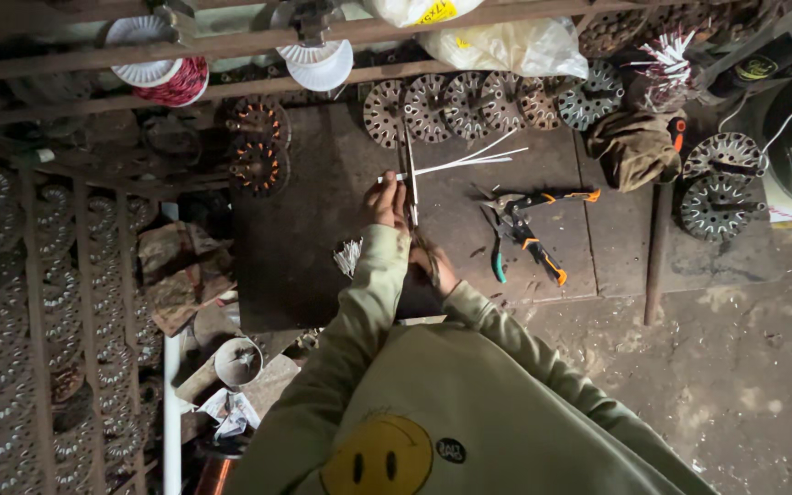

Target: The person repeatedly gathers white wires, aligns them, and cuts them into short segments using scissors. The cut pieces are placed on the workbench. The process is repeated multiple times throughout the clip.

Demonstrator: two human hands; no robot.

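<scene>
My left hand (pixel 385 200) reaches forward over a dark work board (pixel 295 257) and pinches a bundle of thin white strips (pixel 469 158) that fan out to the right. Long scissors (pixel 410 179) stand upright across the strips right beside that hand. My right hand (pixel 434 266) sits lower, partly hidden behind my left forearm, closed around the scissors' handle end. A small heap of short white cut pieces (pixel 348 255) lies on the board to the left of my arm.
Orange-handled pliers (pixel 547 197), a second pair (pixel 538 249) and a teal-handled tool (pixel 499 264) lie to the right. Round metal stator cores (pixel 469 101) line the back; more stators (pixel 721 183) sit far right. A crumpled cloth (pixel 634 147), a wire spool (pixel 171 78) and a rack of cores (pixel 11 302) surround the board.
</scene>
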